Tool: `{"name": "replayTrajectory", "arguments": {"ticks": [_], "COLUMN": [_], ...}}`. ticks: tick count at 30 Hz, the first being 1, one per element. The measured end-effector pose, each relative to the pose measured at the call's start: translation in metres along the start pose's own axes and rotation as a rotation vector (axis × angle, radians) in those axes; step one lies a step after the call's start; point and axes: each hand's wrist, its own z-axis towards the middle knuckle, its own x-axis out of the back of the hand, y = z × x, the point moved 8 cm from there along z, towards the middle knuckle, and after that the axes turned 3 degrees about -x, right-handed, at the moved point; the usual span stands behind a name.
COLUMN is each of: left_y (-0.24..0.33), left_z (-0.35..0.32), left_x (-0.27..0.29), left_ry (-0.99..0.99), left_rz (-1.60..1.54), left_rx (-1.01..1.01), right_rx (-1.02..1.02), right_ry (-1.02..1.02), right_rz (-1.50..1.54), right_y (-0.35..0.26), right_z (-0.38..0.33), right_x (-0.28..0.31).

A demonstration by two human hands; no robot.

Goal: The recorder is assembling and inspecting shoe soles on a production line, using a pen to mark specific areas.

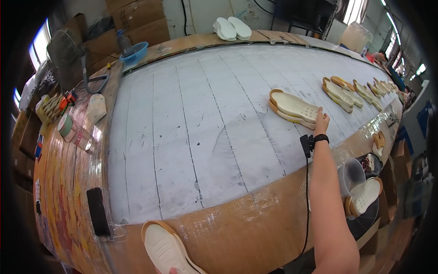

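Cream rubber shoe soles with tan rims lie in a row (pixel 360 89) along the right side of the grey worktop (pixel 196 118). The right hand (pixel 321 122) rests, fingers loosely spread, on the nearest stacked pair of soles (pixel 294 108), right of centre. The left hand (pixel 172 271) barely shows at the bottom edge, fingers hidden; it holds another sole (pixel 166 249) at the taped cardboard edge. By the look of it, several soles are laid out, more wait. The worktop's left and centre stay open.
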Motion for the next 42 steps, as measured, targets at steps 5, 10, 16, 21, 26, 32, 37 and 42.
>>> {"name": "replayTrajectory", "arguments": {"ticks": [5, 10, 16, 21, 26, 32, 37, 42], "left_y": [0.004, 0.007, 0.048, 0.074, 0.056, 0.047, 0.026, 0.024], "left_z": [-0.006, -0.014, -0.03, -0.076, -0.078, -0.096, -0.108, -0.121], "left_x": [-0.016, -0.028, 0.007, -0.063, -0.07, -0.047, -0.051, -0.047], "left_ry": [0.005, -0.003, -0.005, -0.496, -0.433, -0.446, -0.612, -0.703], "left_rz": [-0.018, -0.025, 0.576, -0.063, -0.349, -0.369, -0.345, -0.26], "left_rx": [-0.005, -0.064, -0.553, -0.499, -0.511, -0.444, -0.282, -0.284], "right_rx": [0.075, -0.189, -0.626, -1.004, -1.045, -0.476, -0.321, 0.065], "right_ry": [0.031, -0.633, -1.019, -1.329, -1.529, -1.791, -1.613, -1.562], "right_rz": [-0.292, -0.078, 0.17, 0.33, 0.286, 0.056, 0.415, 0.076], "right_y": [-0.039, -0.031, -0.066, -0.112, -0.138, -0.14, -0.184, -0.186], "right_z": [-0.043, -0.092, -0.237, -0.419, -0.531, -0.552, -0.555, -0.563], "right_x": [-0.003, -0.036, -0.003, 0.082, 0.159, 0.184, 0.168, 0.168]}}
